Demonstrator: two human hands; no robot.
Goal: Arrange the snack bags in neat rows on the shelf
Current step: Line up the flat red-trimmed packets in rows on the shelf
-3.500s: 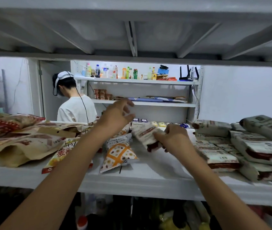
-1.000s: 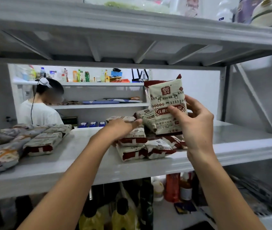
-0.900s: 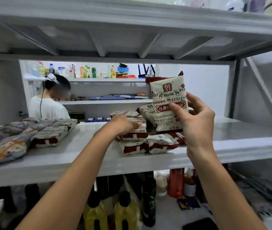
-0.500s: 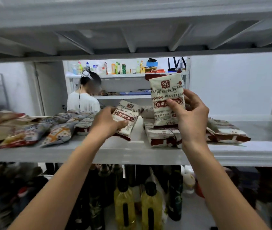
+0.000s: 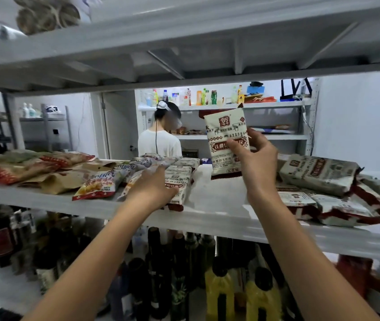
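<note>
At the far left of the shelf (image 5: 207, 218) the mixed snack bags (image 5: 45, 172) lie in a loose, overlapping heap, with an orange-and-white bag (image 5: 98, 184) askew at the front edge. None of that reads as a row, so I'd count that end as not yet sorted.

Just right of it your left hand (image 5: 152, 188) rests on the front of a column of cream-and-maroon bags (image 5: 179, 179). Its fingers lie over the top bag; whether the thumb grips it I cannot tell. These bags lie flat, their long axes running front to back, a maroon end at the shelf's front edge. This is the one stretch that looks like a row started.

Next comes a bare strip of shelf, and above it your right hand (image 5: 258, 163) pinches the held bag (image 5: 227, 140), thumb across the printed front and fingers behind. The bag is off the shelf and upright: long axis near vertical, logo at the top, maroon seal at the bottom, printed face toward you, its top leaning slightly left. To match the column it would need tipping flat, with its length running front to back.

To the right, more of the cream-and-maroon bags sit in a tumbled pile (image 5: 318, 172), stacked and skewed at several angles. My judgement: the job is early — one column begun, both ends left to do.
</note>
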